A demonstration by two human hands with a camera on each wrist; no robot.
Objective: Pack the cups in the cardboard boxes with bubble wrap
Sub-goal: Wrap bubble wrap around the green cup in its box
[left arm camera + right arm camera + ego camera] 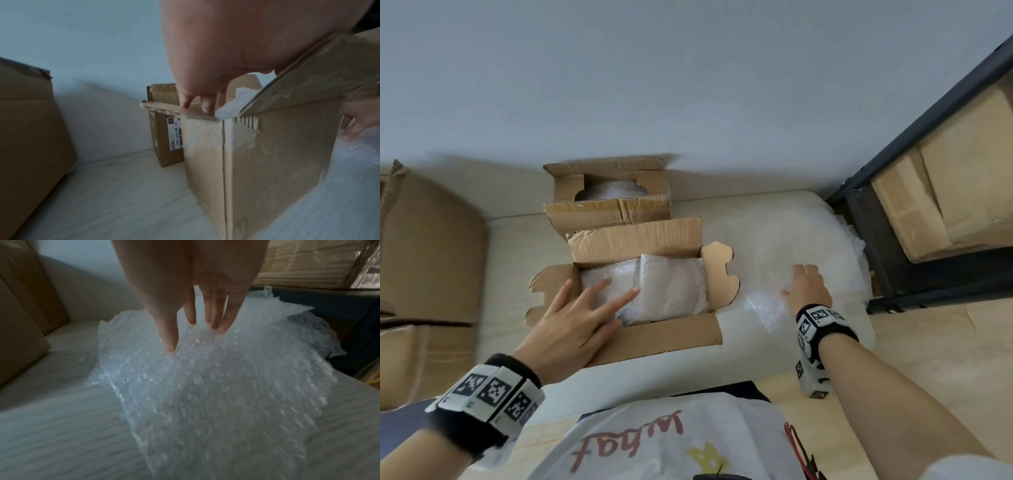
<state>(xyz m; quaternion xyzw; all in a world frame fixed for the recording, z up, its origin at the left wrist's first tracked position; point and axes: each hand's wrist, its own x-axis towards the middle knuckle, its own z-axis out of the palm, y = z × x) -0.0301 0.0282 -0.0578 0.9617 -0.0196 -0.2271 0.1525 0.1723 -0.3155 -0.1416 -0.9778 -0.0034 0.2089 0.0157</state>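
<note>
An open cardboard box [664, 337] sits on the pale table, holding two bubble-wrapped bundles [674, 287]; no bare cup shows. My left hand [575, 318] reaches over the box's near left corner with straight fingers resting on the left bundle. In the left wrist view that hand [205, 104] touches the box's left flap [164, 108]. A loose sheet of bubble wrap [791, 246] lies to the right of the box. My right hand [806, 287] lies on it with fingers extended; its fingertips [171, 348] press into the bubble wrap [226, 386].
A second open box [606, 209] with a wrapped bundle stands behind the first. Large cardboard cartons [428, 260] stand at the left. A dark metal shelf [876, 219] with cartons is at the right, close to the bubble wrap's far edge.
</note>
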